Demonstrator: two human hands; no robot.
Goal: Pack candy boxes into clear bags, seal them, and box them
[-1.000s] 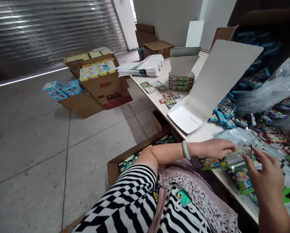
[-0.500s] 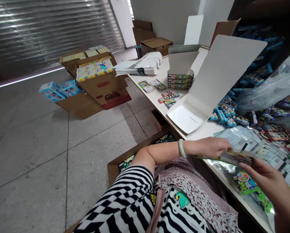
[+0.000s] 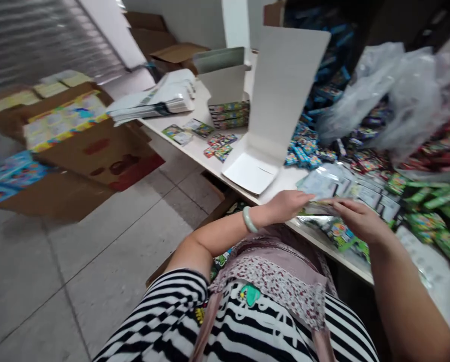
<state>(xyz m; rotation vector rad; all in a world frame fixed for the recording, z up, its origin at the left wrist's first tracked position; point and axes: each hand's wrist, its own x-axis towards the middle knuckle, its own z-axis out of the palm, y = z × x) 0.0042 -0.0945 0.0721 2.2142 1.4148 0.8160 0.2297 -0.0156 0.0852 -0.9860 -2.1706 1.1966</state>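
My left hand (image 3: 287,206), with a pale bangle at its wrist, is closed on one end of a thin printed packet (image 3: 319,208). At the packet's other end, the fingers and thumb of my right hand (image 3: 355,215) pinch it. It is seen nearly edge-on and slightly blurred, over the table's front edge. Beneath and beyond it lie clear plastic sleeves (image 3: 325,180) and green printed packets (image 3: 341,235). Left of my hands stands a white carton (image 3: 253,170) with its tall lid raised.
Small blue boxes (image 3: 303,151), red ones (image 3: 436,151) and green ones (image 3: 432,221) are heaped at the right. Behind the carton stands another open box (image 3: 225,83) holding stacked printed packs. Flat white cardboard (image 3: 164,100) lies farther left. Brown cartons (image 3: 92,156) stand on the floor.
My view has swung right, so more of the red and green heaps shows. Both hands still hold the packet, and my right hand's fingers now lie nearer its top edge.
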